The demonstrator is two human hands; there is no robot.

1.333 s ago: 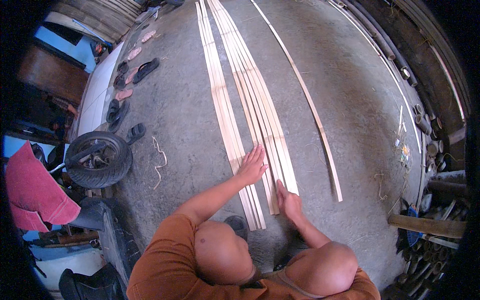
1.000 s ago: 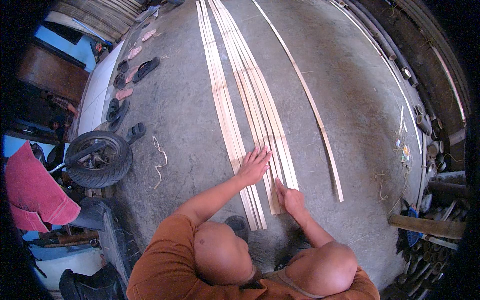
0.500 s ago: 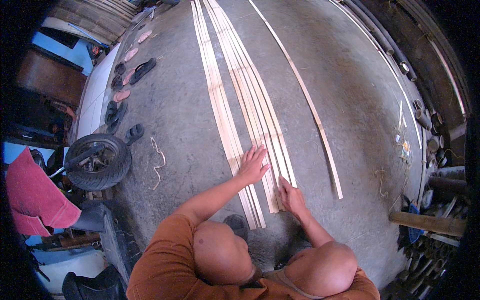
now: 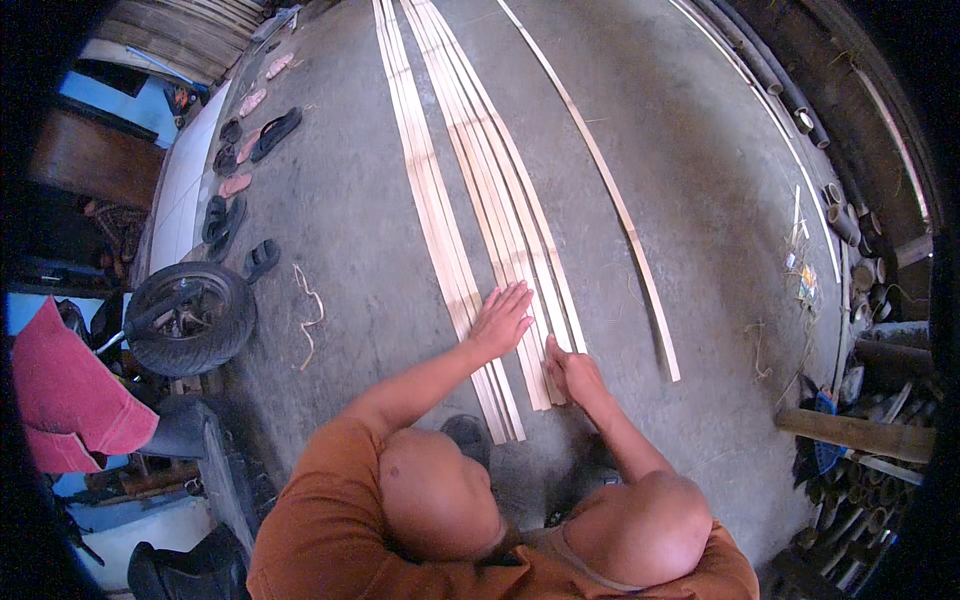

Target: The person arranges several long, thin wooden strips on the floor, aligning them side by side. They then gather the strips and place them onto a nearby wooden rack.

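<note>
Long pale bamboo strips lie lengthwise on the floor in two groups, a left group (image 4: 428, 195) and a middle group (image 4: 497, 190). My left hand (image 4: 502, 322) rests flat across the near part of the strips, its fingers stretched out over the middle group. Farther right, my right hand (image 4: 578, 376) is at the near end of the middle group. Its thumb points forward along a strip and its other fingers curl at the outer edge, partly hidden. A single bamboo strip (image 4: 632, 235) lies apart on the right.
A motorbike wheel (image 4: 190, 318) and a pink cloth (image 4: 80, 390) are at the left. Several sandals (image 4: 262, 258) line the tiled step (image 4: 180, 220). Bamboo poles (image 4: 850, 438) are piled at the right. A thin curled shaving (image 4: 312, 318) lies on the concrete floor.
The view has shifted slightly, so the strips appear a little higher. My right hand's fingers have curled in more at the strip edge; my left hand stays flat on the strips.
</note>
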